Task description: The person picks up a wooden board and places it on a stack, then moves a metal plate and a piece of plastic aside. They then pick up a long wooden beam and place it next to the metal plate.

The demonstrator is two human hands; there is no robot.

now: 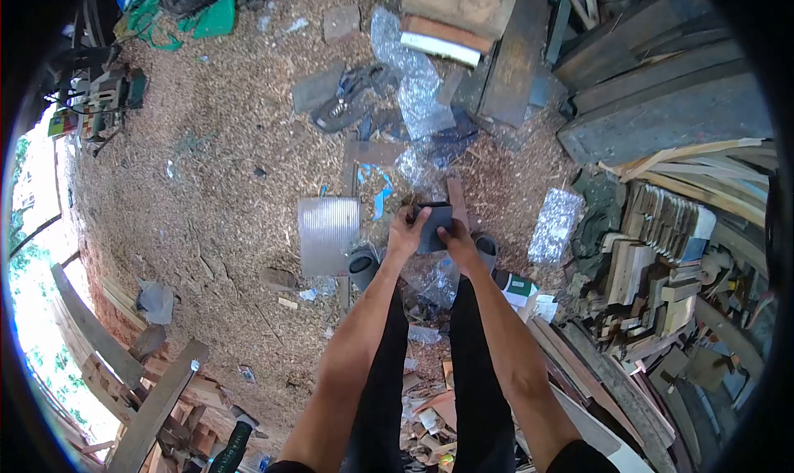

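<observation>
Both hands are close together near the middle of the view, above the ground between two dark shoes. My left hand (pixel 405 231) is closed on the left edge of a dark grey flat piece (pixel 433 229), its thumb on top. My right hand (pixel 457 243) grips the same piece at its right edge. What the piece is made of cannot be made out. Left of my left hand lies a ribbed translucent sheet (pixel 329 235), with a blue strip (pixel 381 204) beside it. Crumpled clear plastic (pixel 434 279) lies below the hands.
Wood shavings (pixel 215 167) cover the ground. Stacked boards (pixel 662 101) and cut wood pieces (pixel 637 274) stand at the right. A foil-like packet (pixel 554 226) lies nearer. Bubble wrap (pixel 413 84) and a wooden block (pixel 460 3) are ahead; a beam (pixel 157 411) is lower left.
</observation>
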